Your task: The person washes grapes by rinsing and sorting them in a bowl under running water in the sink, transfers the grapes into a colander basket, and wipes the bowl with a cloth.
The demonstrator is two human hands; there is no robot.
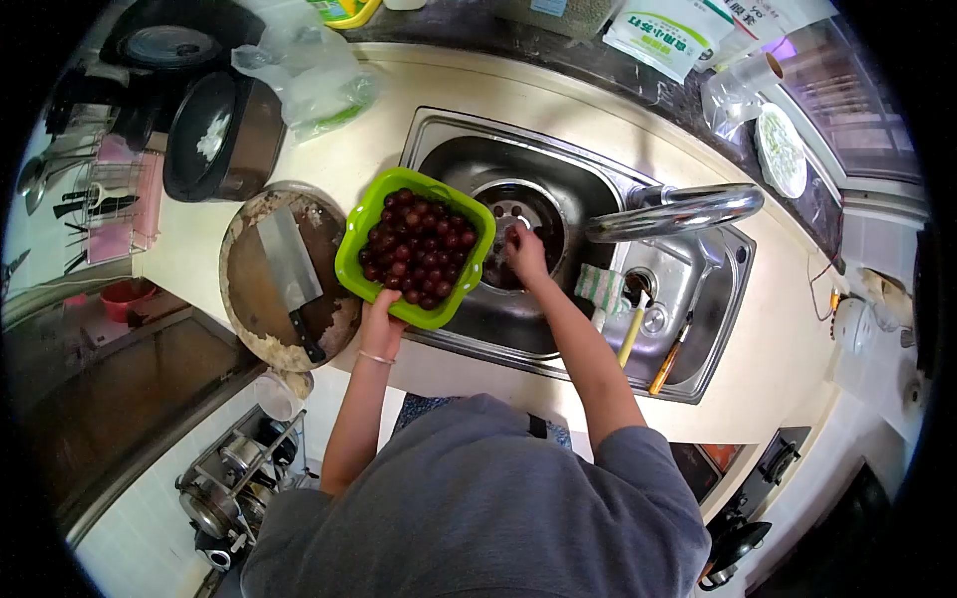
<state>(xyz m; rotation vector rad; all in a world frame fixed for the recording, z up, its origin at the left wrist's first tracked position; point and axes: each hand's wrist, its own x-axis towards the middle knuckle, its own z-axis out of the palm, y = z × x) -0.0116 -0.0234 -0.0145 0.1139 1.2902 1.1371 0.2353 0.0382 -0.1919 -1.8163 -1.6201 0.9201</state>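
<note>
My left hand (382, 322) grips the near rim of a bright green plastic basket (351, 261), thumb on the inside. Round dark red grapes (419, 244) fill the basket, which is held at the left edge of the steel sink (588, 179). Inside the large basin is a round metal bowl (551, 214) with several dark round spots in it, perhaps more fruit. Over this bowl my right hand (526, 254) is lowered, fingers bent together; whatever they hold is hidden. A curved chrome faucet (678, 214) reaches in from the right.
Left of the basket, a cleaver (289, 257) lies on a round chopping board (239, 299). A striped cloth (600, 287) hangs over the sink divider. Two long-handled tools, one yellow-handled (632, 334), rest in the small basin. A plastic bag (309, 80) sits at the back left.
</note>
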